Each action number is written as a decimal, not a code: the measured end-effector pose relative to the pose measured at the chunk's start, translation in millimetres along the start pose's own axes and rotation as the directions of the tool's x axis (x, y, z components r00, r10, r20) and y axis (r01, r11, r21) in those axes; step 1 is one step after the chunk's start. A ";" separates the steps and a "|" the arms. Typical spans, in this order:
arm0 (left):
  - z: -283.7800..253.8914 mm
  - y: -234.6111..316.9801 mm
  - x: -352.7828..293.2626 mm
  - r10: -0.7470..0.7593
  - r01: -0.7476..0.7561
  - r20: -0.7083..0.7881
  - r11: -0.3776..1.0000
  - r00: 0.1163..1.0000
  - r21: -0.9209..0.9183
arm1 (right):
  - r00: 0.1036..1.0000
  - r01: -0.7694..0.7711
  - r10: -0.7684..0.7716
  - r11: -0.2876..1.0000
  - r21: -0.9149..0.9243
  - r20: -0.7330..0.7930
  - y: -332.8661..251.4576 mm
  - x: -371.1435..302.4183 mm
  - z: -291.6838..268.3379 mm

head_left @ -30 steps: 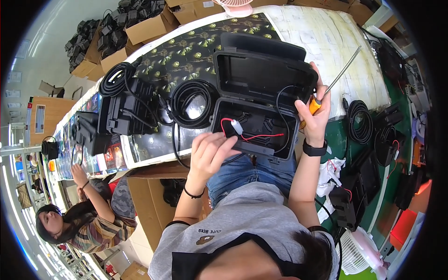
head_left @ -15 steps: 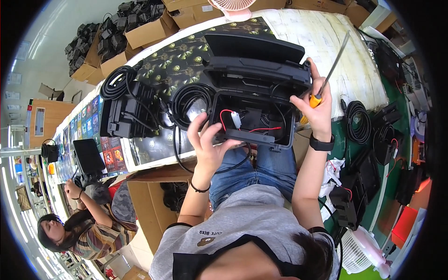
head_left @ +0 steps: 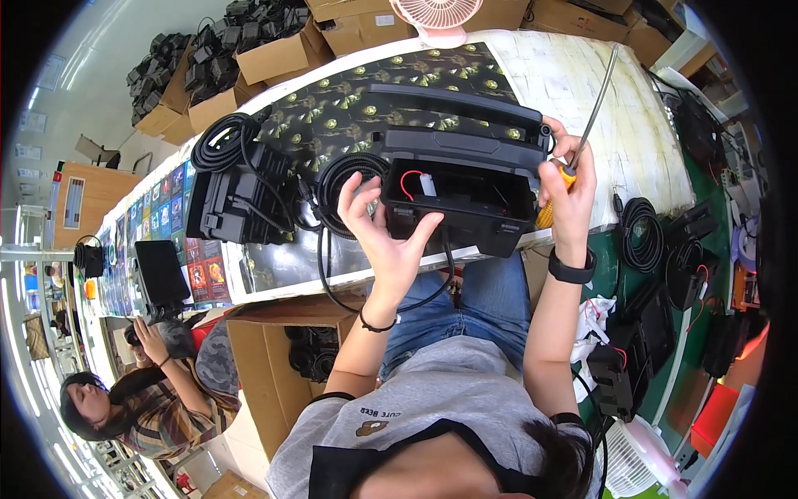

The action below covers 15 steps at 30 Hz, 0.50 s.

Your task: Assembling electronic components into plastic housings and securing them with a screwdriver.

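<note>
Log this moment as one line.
Left hand: open, by left end of black box | Right hand: holds screwdriver | Lid: open | Red wire: inside box

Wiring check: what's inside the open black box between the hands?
Inside the black box, near its left end: a curved red wire and a white connector. The front wall and shadow hide most of the bottom; anything lying there can't be made out.

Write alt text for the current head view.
Open black box with a red wire inside, between a person's hands: left hand at its left end, right hand gripping a yellow-handled screwdriver. Coiled black cable lies beyond the left hand.
</note>
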<state>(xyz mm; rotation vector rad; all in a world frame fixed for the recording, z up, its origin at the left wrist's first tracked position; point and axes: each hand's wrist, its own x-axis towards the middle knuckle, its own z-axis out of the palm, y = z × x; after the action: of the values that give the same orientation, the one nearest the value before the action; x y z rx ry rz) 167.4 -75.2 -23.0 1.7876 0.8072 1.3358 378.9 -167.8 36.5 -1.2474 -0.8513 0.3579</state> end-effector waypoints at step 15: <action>1.6 -1.9 17.0 -0.059 0.060 0.013 0.995 0.998 -0.076 | 0.962 -0.260 0.231 0.938 -0.229 -0.148 17.5 36.0 15.2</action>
<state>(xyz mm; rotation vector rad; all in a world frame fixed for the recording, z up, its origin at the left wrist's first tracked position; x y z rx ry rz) 173.2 -60.3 -16.5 1.6969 0.7872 1.3004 394.8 -128.1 34.6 -1.5988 -0.6510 0.3809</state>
